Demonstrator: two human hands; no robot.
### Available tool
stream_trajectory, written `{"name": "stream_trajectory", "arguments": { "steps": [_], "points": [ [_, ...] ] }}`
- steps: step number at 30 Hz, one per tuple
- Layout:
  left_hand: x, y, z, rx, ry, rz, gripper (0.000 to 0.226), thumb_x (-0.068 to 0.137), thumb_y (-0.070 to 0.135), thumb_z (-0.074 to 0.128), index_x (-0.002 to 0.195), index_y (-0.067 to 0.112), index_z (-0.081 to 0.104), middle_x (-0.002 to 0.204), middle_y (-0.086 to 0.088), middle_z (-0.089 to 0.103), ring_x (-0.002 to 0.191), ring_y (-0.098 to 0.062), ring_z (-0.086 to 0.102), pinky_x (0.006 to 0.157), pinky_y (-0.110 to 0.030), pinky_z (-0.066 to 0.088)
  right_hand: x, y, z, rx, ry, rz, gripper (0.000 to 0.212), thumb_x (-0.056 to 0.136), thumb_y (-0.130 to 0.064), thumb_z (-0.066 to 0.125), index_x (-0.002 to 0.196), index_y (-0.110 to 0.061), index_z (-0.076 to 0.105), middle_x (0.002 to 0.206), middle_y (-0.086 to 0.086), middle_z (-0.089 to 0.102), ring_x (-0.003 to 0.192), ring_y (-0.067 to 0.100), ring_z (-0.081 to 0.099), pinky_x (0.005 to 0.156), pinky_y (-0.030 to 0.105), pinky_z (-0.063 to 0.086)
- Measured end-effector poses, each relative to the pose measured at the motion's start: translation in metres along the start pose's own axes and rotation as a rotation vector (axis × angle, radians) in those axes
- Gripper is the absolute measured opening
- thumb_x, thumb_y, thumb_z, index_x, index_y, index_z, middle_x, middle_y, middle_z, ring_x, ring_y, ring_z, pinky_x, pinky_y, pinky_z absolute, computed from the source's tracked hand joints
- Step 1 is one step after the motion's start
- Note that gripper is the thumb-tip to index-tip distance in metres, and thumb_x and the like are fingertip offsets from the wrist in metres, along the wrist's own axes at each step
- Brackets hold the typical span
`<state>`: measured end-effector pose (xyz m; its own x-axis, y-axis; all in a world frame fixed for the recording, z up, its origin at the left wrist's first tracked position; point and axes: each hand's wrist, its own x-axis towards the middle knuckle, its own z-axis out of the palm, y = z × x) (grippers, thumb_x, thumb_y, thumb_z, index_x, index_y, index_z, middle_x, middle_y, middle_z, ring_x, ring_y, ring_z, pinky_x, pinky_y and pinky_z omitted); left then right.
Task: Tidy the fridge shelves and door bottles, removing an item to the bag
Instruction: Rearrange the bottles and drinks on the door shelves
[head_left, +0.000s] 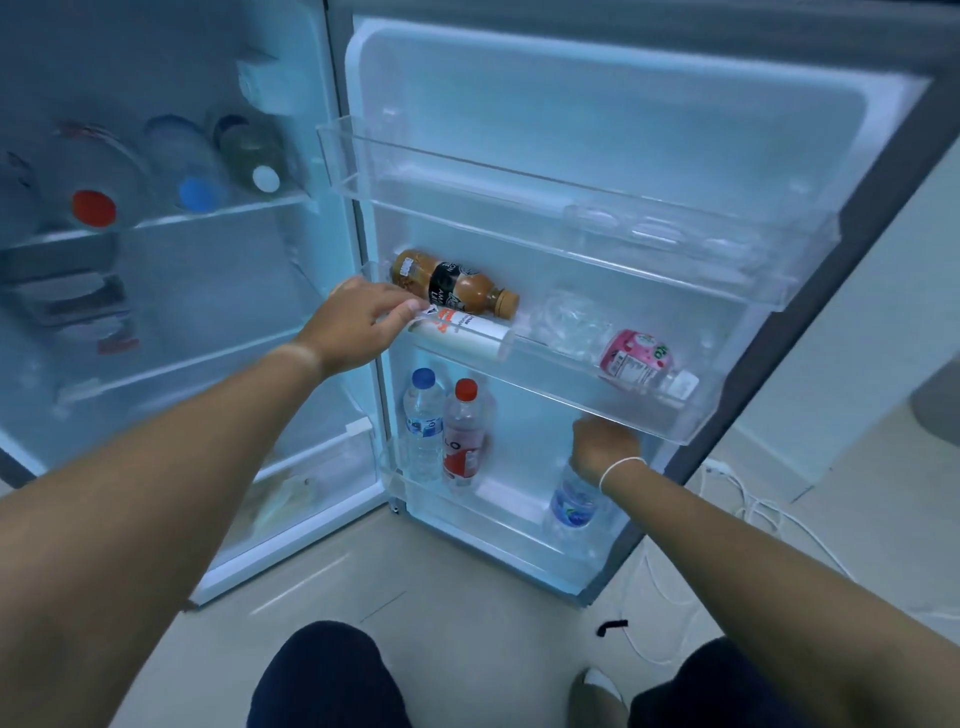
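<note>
Clear plastic: three door racks (675, 415) that I can count, all see-through, and the top one has no bottles in it.
Left hand (358, 325): fingers curled onto the end of a white bottle (462, 335) lying on its side in the middle rack, so I'd call it gripping that one.
White bottle label: orange print and some small dark text, too blurry for me to read.
Right behind that hand: one brown coffee-looking bottle (452, 283), also lying down, black label, tan cap, lettering too smeared to make out.
Further along the same rack: one crumpled clear plastic thing (571, 322), then one pink bottle (641, 361) on its side with a white nutrition panel.
Right hand (602, 447): closed over the top of a water bottle (574, 501) with a blue label, standing in the bottom rack; there's a white band on the wrist.
Off to the inner side of that hand: two upright bottles touching each other, a blue-capped water (423, 421) and a red-capped pinkish drink (465, 436) where I can read "LO" on the red label.
Door bottle count: six total by my count.
Main shelf, past my left arm: three caps facing me, one red (93, 209), one blue (196, 193), one white (266, 178), all blurry.
Floor: white cable (748, 512) beside the door.
</note>
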<state>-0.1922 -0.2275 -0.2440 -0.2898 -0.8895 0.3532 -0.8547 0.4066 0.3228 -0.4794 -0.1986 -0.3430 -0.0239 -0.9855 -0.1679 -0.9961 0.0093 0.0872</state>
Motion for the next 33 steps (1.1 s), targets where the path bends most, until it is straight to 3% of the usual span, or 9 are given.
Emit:
{"name": "stream_trajectory", "arguments": {
  "steps": [4,9,11,14,25,33],
  "points": [
    [0.002,-0.002,-0.002,0.001,-0.033,-0.023,0.072,0.08,0.06,0.016,0.116,0.025,0.068,0.123,0.001,0.067,0.113,-0.028,0.056,0.103,-0.038,0.033,0.0,0.01,0.001,0.164,-0.097,0.029,0.028,0.092,-0.008,0.048,0.117,0.0,0.06,0.124,0.018,0.061,0.115,0.032,0.058,0.093,0.032,0.046],
    [0.001,0.001,-0.004,-0.008,-0.019,-0.012,0.062,0.085,0.052,0.024,0.116,0.022,0.068,0.122,-0.001,0.068,0.112,-0.027,0.057,0.102,-0.037,0.033,0.006,-0.002,-0.005,0.316,-0.085,0.038,0.025,0.088,-0.001,0.048,0.11,0.002,0.06,0.118,0.022,0.062,0.108,0.033,0.059,0.076,0.028,0.042],
    [0.001,0.002,-0.005,-0.007,-0.019,-0.005,0.059,0.087,0.049,0.025,0.116,0.022,0.068,0.122,-0.002,0.068,0.112,-0.027,0.057,0.101,-0.035,0.033,0.008,-0.011,-0.01,0.352,-0.076,0.01,0.032,0.089,-0.004,0.05,0.12,0.0,0.056,0.127,0.02,0.056,0.117,0.033,0.055,0.089,0.03,0.044],
    [0.002,0.001,-0.003,0.003,-0.033,-0.012,0.055,0.088,0.043,0.026,0.118,0.021,0.067,0.125,-0.001,0.067,0.114,-0.025,0.055,0.1,-0.031,0.029,0.013,-0.025,-0.017,0.382,-0.073,-0.026,0.04,0.096,-0.012,0.045,0.135,-0.003,0.044,0.142,0.017,0.045,0.129,0.03,0.045,0.105,0.03,0.035],
    [0.002,0.001,-0.004,0.02,-0.044,-0.01,0.054,0.089,0.041,0.026,0.119,0.022,0.066,0.125,0.0,0.066,0.116,-0.021,0.055,0.1,-0.03,0.028,0.03,-0.07,-0.007,0.621,0.002,-0.042,0.025,0.091,-0.005,0.045,0.112,0.0,0.058,0.118,0.02,0.06,0.109,0.035,0.056,0.09,0.032,0.045],
    [0.002,-0.001,-0.003,0.013,-0.068,-0.018,0.053,0.09,0.043,0.024,0.12,0.026,0.065,0.126,0.004,0.065,0.115,-0.021,0.053,0.104,-0.034,0.027,0.024,-0.07,-0.007,0.656,0.02,-0.054,0.029,0.089,-0.003,0.046,0.115,-0.001,0.058,0.122,0.021,0.058,0.114,0.036,0.053,0.094,0.033,0.043]
  ]
}}
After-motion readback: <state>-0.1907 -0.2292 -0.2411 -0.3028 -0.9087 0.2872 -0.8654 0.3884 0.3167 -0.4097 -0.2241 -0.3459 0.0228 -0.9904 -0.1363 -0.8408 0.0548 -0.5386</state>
